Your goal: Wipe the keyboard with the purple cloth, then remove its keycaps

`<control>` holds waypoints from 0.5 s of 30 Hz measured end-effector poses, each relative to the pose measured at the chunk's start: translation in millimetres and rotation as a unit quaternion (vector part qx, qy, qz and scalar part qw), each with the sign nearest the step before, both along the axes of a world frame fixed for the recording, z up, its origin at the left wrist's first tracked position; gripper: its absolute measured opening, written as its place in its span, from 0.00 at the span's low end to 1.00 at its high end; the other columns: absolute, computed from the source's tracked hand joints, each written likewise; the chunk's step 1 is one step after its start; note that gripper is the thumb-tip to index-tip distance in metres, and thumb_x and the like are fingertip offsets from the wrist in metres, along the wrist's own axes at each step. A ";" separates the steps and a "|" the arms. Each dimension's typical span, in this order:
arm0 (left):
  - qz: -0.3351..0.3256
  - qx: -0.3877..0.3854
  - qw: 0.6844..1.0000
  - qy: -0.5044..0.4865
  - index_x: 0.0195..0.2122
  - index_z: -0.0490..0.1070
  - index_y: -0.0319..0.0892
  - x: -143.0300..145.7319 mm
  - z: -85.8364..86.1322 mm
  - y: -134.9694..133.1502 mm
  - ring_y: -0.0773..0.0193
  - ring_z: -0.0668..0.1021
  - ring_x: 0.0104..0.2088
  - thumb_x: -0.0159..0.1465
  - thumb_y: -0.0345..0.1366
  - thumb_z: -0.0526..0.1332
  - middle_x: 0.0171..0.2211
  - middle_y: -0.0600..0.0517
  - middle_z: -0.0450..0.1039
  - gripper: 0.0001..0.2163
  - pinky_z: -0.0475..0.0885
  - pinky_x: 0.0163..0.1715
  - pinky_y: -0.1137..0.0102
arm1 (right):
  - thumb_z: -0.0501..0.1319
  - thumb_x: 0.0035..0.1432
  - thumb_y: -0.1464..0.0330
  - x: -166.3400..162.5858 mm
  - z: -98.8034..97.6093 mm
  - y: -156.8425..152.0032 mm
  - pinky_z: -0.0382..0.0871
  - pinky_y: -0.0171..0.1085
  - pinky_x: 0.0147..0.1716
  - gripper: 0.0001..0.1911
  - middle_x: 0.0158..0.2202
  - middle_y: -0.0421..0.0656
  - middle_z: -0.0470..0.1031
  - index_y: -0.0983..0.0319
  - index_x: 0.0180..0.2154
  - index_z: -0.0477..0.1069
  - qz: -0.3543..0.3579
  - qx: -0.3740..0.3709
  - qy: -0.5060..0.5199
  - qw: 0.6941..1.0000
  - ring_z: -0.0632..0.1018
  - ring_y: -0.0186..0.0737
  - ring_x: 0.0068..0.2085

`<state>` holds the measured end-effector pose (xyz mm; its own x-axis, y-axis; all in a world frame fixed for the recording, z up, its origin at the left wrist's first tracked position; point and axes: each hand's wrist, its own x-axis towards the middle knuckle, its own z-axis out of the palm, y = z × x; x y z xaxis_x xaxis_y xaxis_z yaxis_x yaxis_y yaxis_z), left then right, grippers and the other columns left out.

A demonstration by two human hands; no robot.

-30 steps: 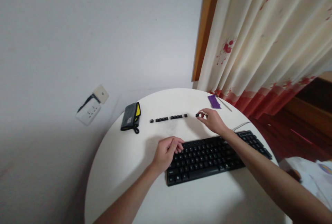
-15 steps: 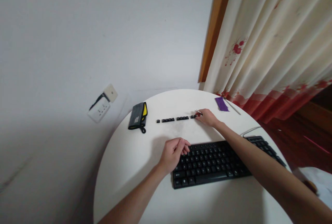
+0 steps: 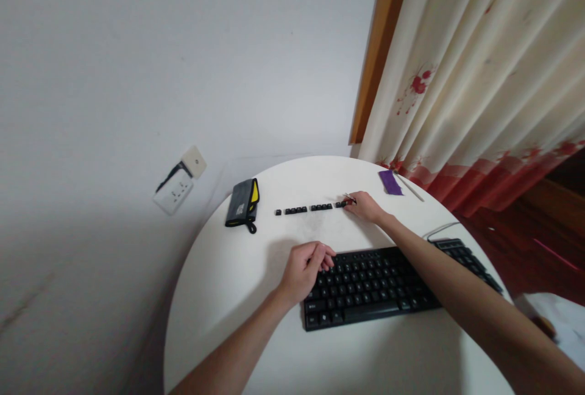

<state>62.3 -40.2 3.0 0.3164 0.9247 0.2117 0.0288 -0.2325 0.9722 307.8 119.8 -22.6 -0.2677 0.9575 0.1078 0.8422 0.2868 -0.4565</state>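
A black keyboard (image 3: 365, 285) lies on the white table, with bare dark space along its top row. My left hand (image 3: 305, 268) rests at its upper left corner, fingers loosely curled and thumb against them; I see nothing in it. Beyond the keyboard runs a line of loose black keycaps (image 3: 296, 209) in several groups. At the right end of that line, my right hand (image 3: 363, 206) is closed on a thin metal tool (image 3: 350, 198), whose slim end sticks out past the fingertips. The fingertips are right at the last keycaps and partly hide them.
A grey pouch with yellow lining (image 3: 242, 203) lies at the table's left. To the far right are a purple cloth (image 3: 390, 182) and a slim pale stick (image 3: 411, 188). The keyboard cable (image 3: 441, 228) curves at the right. Wall and curtain (image 3: 439, 78) border the table.
Both hands keep almost the same place; the right fingers stay at the end of the keycap line. The view has shifted only slightly.
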 end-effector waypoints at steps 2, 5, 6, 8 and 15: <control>0.001 0.001 1.000 0.002 0.34 0.77 0.36 0.1 0.0 0.1 0.67 0.75 0.24 0.70 0.49 0.54 0.25 0.49 0.76 0.21 0.71 0.26 0.73 | 0.64 0.55 0.70 0.2 0.3 -0.1 0.62 0.31 0.33 0.06 0.31 0.43 0.80 0.63 0.35 0.79 0.005 0.003 0.002 1.000 0.76 0.39 0.33; -0.001 0.003 1.000 0.003 0.34 0.77 0.36 0.0 -0.6 0.5 0.67 0.76 0.24 0.70 0.48 0.54 0.25 0.49 0.76 0.21 0.71 0.26 0.73 | 0.64 0.55 0.71 0.5 0.5 -0.1 0.62 0.31 0.34 0.06 0.31 0.43 0.80 0.63 0.35 0.79 0.010 0.005 0.005 1.000 0.76 0.39 0.33; -0.002 0.003 1.000 0.003 0.34 0.77 0.36 0.0 -0.8 0.6 0.67 0.76 0.24 0.70 0.48 0.53 0.25 0.49 0.76 0.21 0.71 0.26 0.73 | 0.64 0.55 0.71 0.6 0.4 -0.2 0.63 0.31 0.34 0.06 0.31 0.43 0.80 0.63 0.35 0.79 0.011 0.004 0.006 1.000 0.76 0.39 0.33; -0.003 0.004 1.000 0.005 0.34 0.77 0.36 -0.1 -1.1 0.7 0.67 0.76 0.24 0.71 0.48 0.53 0.25 0.49 0.76 0.21 0.71 0.26 0.73 | 0.64 0.55 0.71 0.7 0.3 -0.4 0.63 0.31 0.35 0.06 0.32 0.43 0.80 0.63 0.36 0.80 0.011 0.002 0.009 1.000 0.77 0.39 0.34; -0.008 0.012 1.000 0.015 0.34 0.77 0.36 0.2 1.0 0.0 0.67 0.75 0.24 0.70 0.47 0.53 0.25 0.49 0.76 0.21 0.71 0.26 0.74 | 0.64 0.55 0.71 -0.5 2.2 -2.8 0.63 0.32 0.36 0.07 0.33 0.44 0.80 0.63 0.36 0.79 0.008 0.002 0.012 1.000 0.77 0.40 0.35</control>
<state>62.5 -40.2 4.0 0.3368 0.9144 0.2246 0.0544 -0.2570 0.9649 307.3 117.0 -20.4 -0.2810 0.9525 0.1176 0.8263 0.3025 -0.4752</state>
